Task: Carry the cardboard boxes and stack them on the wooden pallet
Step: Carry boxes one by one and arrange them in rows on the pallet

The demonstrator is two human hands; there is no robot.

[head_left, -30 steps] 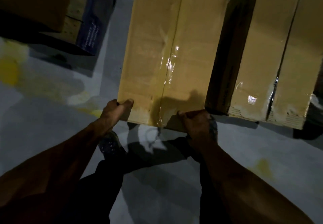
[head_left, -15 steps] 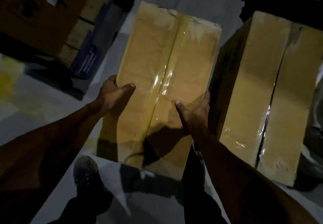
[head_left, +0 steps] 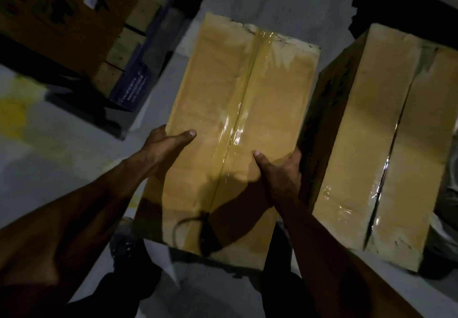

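Lifted since a second ago: taped cardboard box [head_left: 238, 124], then gripped at near edge, now up off grey floor [head_left: 74, 149], filling centre of frame. Left hand [head_left: 166, 144] clamped on left side, thumb over top. Right hand [head_left: 280, 171] clamped on right side. Second box [head_left: 371, 144] just beside at right. Wooden pallet [head_left: 128, 42] upper left, carrying dark box [head_left: 57, 12].

Dim light falls on a grey concrete floor [head_left: 74, 144] (yellow paint smudges [head_left: 14, 117] at left).
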